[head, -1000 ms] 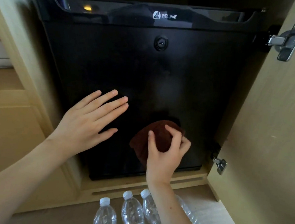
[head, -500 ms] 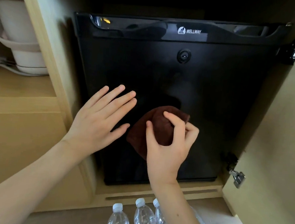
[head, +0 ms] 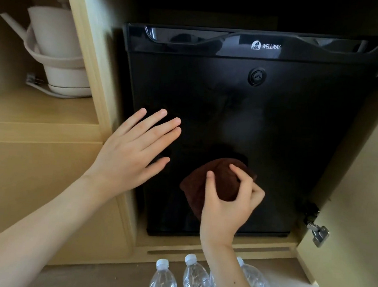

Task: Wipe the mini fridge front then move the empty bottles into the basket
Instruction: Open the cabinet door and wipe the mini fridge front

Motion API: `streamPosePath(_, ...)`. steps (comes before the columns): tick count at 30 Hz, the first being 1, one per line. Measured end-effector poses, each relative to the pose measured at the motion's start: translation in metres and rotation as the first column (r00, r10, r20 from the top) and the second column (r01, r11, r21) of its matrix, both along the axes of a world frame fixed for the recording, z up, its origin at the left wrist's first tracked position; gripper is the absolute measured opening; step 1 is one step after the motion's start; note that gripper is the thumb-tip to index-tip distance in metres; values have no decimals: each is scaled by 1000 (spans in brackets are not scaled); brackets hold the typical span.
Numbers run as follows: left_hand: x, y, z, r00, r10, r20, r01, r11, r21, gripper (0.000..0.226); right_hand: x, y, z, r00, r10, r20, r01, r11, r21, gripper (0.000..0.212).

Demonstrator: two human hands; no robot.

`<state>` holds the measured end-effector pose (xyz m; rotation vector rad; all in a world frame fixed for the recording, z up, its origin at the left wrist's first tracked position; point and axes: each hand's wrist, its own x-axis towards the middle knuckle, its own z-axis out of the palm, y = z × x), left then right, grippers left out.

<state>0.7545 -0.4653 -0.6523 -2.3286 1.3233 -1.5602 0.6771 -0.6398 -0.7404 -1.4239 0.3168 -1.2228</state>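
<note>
Cloth (head: pixel 222 183) is soft and light and bunches readily; it is best gripped as a wad. The right hand (head: pixel 228 206) holds it so, thumb and fingers curled round it, pressing it on the mini fridge front (head: pixel 285 151) near the lower edge, about mid-width. The front is glossy, hard and stiff. The left hand (head: pixel 132 156) appears to rest flat toward the left edge, fingers straight and slightly spread, holding nothing. The bottles (head: pixel 196 279) sit on the floor below the cabinet's bottom edge. They are thin clear plastic, probably light and easily dented, so grasp each round the body. The basket is not in view.
</note>
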Motion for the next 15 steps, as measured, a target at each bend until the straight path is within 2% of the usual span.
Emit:
streamPosePath(2,0,7,7,999,26,47,-26,1000,7,54,3,7,12,1000,14,13,-11,986,-164,42)
streamPosePath(5,0,12,12,994,77,77,-78,997,7,56,11,25,29,999,40,-33,-51,904,-425,42)
streamPosePath(8,0,14,12,993,98,63,-100,995,28,59,17,32,36,997,-38,-66,-6,824,-566,43)
streamPosePath(10,0,15,12,993,96,63,-99,994,36,59,17,27,34,997,-55,-59,14,840,-543,42)
streamPosePath(13,1,15,11,994,90,61,-93,995,36,58,15,8,26,998,-43,-45,25,941,-337,41)
streamPosePath(15,2,15,10,994,88,61,-90,995,35,58,12,-5,14,998,-44,-44,34,977,-212,41)
